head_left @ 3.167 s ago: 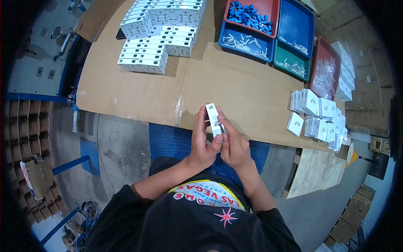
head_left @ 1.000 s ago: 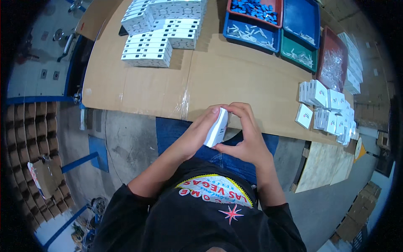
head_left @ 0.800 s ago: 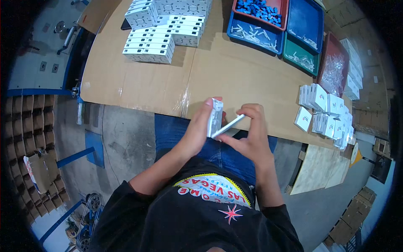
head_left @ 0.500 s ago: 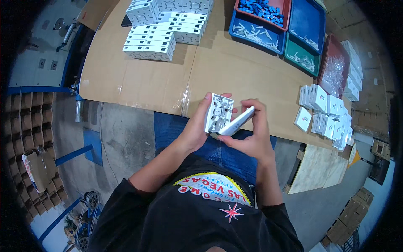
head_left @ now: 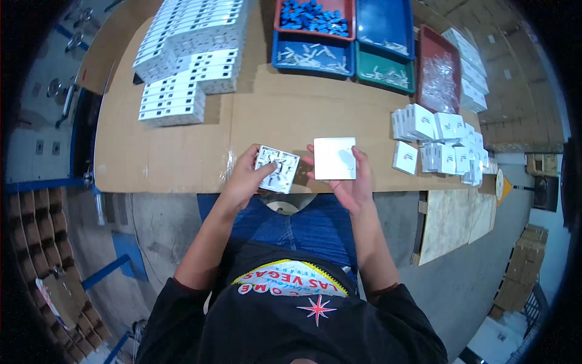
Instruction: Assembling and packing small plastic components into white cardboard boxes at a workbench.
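Two square white parts are held side by side above the near edge of the worktop (head_left: 182,151). The switch body (head_left: 277,168) is gripped in the left hand (head_left: 245,179), its inner face turned up, with dark slots and small metal pieces visible. The plain white cover plate (head_left: 334,158), smooth and flat, is gripped at its lower edge by the right hand (head_left: 351,185). A narrow gap is seen between the two parts.

Compared with half a second ago, the plate has been lifted fully off the body and turned flat to the camera; earlier it was tilted against the body.

Further out, stacked white boxes (head_left: 182,67) are noted at far left, coloured bins (head_left: 339,36) at the far edge, small white cartons (head_left: 439,142) at right
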Action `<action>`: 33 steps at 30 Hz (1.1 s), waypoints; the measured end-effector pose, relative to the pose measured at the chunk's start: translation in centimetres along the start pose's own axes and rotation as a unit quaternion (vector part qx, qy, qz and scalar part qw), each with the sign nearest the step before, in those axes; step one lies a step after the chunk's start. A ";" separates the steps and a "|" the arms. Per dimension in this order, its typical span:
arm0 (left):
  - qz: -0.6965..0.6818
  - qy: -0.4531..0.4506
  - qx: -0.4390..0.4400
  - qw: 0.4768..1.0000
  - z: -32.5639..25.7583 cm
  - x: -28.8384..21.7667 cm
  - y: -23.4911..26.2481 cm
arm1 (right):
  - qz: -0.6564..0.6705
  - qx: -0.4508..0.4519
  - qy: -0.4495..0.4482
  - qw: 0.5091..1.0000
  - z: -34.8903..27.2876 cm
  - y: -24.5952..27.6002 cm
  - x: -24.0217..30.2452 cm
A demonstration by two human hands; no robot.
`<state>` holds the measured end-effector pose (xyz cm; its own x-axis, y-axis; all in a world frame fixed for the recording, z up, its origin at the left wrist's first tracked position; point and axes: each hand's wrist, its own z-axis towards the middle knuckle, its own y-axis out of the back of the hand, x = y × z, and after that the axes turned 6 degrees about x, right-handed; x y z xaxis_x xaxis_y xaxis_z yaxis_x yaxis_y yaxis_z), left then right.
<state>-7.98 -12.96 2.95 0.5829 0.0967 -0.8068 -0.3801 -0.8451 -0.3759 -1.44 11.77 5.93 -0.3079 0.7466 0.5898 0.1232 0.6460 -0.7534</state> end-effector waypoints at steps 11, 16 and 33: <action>0.457 -0.138 0.095 0.874 5.1 -4.8 -1.6 | -0.401 -0.174 0.047 0.898 0.8 5.8 2.5; 0.532 -0.175 0.162 0.812 9.4 -3.3 -1.4 | -0.459 -0.115 0.074 0.878 3.0 8.0 3.0; 0.607 -0.210 -0.068 0.763 6.3 1.1 -1.9 | -0.798 -0.179 0.185 0.545 1.8 8.8 0.8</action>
<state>-11.14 -7.97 -0.06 -0.4335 -0.6647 -0.6084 -0.3624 -0.4896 0.7931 -2.32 17.73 -0.78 -0.0896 -0.8737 0.4782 0.1736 0.4591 0.8713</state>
